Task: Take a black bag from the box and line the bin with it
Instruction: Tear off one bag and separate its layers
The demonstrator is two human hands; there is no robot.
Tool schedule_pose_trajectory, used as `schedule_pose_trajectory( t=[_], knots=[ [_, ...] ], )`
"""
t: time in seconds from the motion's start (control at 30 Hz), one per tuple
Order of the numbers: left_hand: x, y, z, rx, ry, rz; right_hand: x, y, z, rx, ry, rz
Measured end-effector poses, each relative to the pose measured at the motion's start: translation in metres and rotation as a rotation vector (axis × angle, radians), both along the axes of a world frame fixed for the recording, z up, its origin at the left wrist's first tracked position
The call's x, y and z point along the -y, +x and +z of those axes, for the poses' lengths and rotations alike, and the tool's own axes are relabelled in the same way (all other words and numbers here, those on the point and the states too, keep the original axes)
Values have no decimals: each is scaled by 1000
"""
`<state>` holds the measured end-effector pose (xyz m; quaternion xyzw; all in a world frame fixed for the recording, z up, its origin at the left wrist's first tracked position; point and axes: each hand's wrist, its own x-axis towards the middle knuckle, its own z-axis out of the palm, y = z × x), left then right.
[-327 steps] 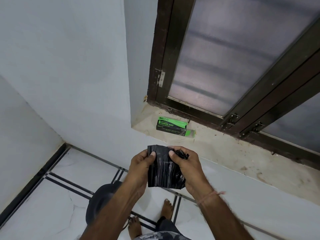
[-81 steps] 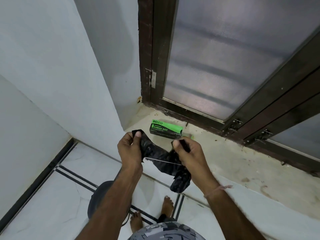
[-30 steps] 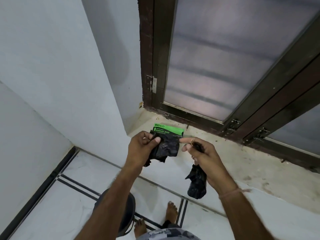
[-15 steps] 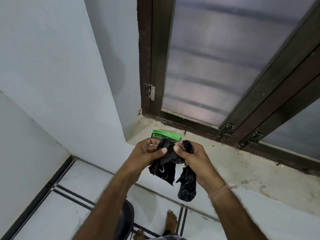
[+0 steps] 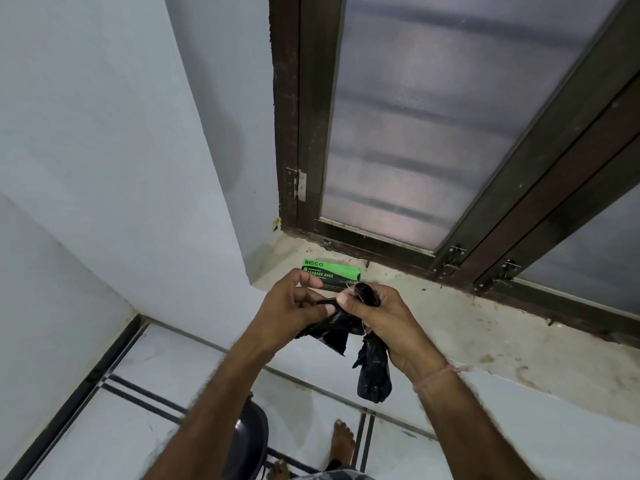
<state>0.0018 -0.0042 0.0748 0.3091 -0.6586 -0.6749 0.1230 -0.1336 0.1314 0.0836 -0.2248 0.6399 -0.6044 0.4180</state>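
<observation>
Together again at centre frame: left hand (image 5: 294, 306) pinches bag (image 5: 374, 372) edge, right hand (image 5: 389, 322) grips the bunch; bin (image 5: 251, 438) not yet lined.

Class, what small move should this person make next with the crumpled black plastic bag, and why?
Probably spread open the crumpled black plastic bag: left hand and right hand both pinch it, bunched shut, and the dark round bin stands below.

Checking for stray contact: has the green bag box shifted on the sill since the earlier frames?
No. The green box lies where it was, its right end beside the metal hook at the foot of the window frame; only the camera moved.
</observation>
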Motion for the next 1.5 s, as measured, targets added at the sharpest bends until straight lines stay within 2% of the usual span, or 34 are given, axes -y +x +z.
schedule_pose_trajectory(
  t=[0.13,0.33,0.47,0.67,0.87,1.07,1.23,1.37,1.5],
  knots=[
    [4,7,-3,-17,-1,-20,-4,-7,-6,-19,-30,-36],
    [2,7,-7,-135,265,21,-4,-11,-14,-133,-40,-35],
    [3,5,-8,-170,388,71,-6,-14,-12,-136,-34,-13],
    [2,-2,-9,-161,310,177,-6,-14,-18,-124,-61,-71],
    [3,-7,-12,-171,204,194,0,-11,-17,-86,-31,-9],
    [4,-6,-13,-30,112,178,0,-15,-14,-100,-16,-21],
    [3,-4,-14,-93,142,158,-4,-17,-14,-33,-2,6],
    [0,-7,-10,-133,160,199,2,-10,-11,-36,-77,-117],
    [3,-10,-11,-48,313,163,4,-10,-13,-88,-104,-136]
  ],
)
